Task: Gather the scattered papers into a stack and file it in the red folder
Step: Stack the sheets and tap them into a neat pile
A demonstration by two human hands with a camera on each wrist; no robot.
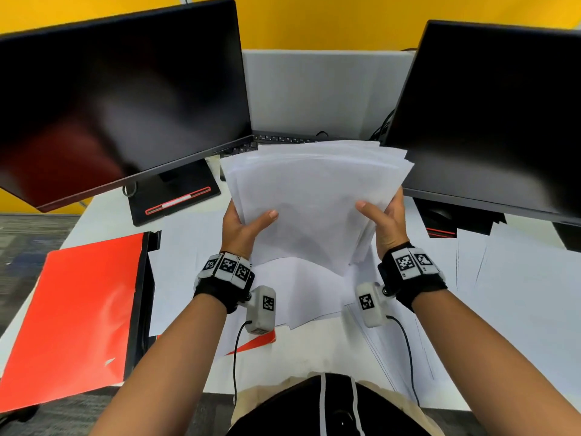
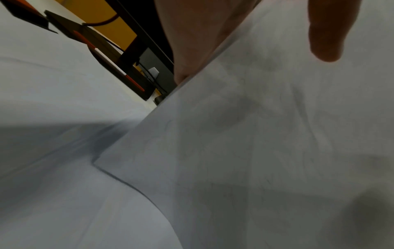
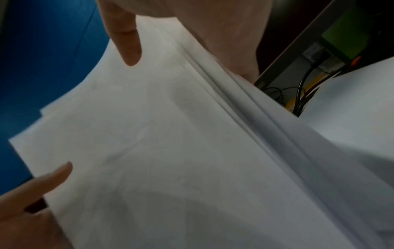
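A loose stack of white papers [image 1: 314, 196] is held up above the desk, its sheets fanned at the top. My left hand [image 1: 242, 225] grips its left edge, thumb on the front sheet. My right hand [image 1: 385, 220] grips the right edge the same way. The left wrist view shows the stack [image 2: 266, 134] under my thumb [image 2: 328, 33]; the right wrist view shows its layered edge [image 3: 170, 134]. The red folder [image 1: 75, 316] lies shut on the desk's left side. More white sheets [image 1: 301, 294] lie flat on the desk beneath the stack.
Two dark monitors [image 1: 119, 99] [image 1: 490, 114] stand at left and right, a keyboard [image 1: 276, 141] between them behind the stack. Loose sheets [image 1: 503, 278] cover the desk's right side. A red corner [image 1: 257, 341] pokes out from under papers near the front edge.
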